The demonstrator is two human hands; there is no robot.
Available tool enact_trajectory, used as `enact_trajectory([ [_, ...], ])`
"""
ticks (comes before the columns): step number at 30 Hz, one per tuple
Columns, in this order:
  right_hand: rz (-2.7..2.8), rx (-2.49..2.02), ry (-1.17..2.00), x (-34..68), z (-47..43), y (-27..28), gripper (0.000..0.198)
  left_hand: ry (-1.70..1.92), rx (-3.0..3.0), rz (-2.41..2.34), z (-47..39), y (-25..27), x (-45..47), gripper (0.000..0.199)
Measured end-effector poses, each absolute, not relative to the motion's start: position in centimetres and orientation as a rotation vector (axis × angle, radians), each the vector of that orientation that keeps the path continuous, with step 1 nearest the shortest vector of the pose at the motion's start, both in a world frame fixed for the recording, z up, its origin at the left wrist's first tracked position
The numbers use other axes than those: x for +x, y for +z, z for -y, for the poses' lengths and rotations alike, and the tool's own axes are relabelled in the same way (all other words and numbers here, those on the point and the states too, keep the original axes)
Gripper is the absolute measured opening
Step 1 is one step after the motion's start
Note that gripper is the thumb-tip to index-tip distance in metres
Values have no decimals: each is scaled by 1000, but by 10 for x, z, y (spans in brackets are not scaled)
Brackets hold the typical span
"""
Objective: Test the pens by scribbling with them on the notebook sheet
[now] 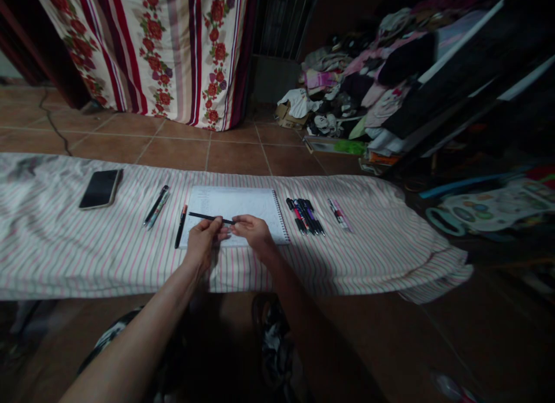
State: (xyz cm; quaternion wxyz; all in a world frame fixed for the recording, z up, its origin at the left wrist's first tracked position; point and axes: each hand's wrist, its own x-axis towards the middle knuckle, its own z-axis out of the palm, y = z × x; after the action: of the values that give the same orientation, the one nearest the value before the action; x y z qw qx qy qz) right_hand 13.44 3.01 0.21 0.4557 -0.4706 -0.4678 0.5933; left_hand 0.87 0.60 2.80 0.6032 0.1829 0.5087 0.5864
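A slim black pen (200, 216) is held roughly level above a spiral notebook (255, 200). My left hand (204, 236) pinches it near its middle between thumb and fingers. At the pen's right end, the thumb and fingers of my right hand (254, 230) close on it. The notebook lies open, its page faintly marked with writing and its spiral on the right side. Against its left edge rests a black marker (181, 226) with an orange end. To the right of the notebook, several pens (306, 216) lie side by side in a group.
A striped cloth (368, 252) covers the long narrow table. A phone (100, 189) and two pens (156, 207) lie to the left; pink and dark pens (340, 215) lie farther right. Beyond are a flowered curtain (173, 56) and a heap of clothes (359, 85) on the tiled floor.
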Motion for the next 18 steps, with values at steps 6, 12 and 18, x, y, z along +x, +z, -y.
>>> enact_trajectory([
  [6,1104,-1103,1501,132,-25,12,25,1301,324,-1138,-7,30,2,14],
  [12,1104,-1211,1296,130,-31,15,29,1231,616,-1219,-1,30,1,17],
  [18,1128,-1247,1206,135,-40,10,26,1260,1773,-1787,7,29,-8,25],
])
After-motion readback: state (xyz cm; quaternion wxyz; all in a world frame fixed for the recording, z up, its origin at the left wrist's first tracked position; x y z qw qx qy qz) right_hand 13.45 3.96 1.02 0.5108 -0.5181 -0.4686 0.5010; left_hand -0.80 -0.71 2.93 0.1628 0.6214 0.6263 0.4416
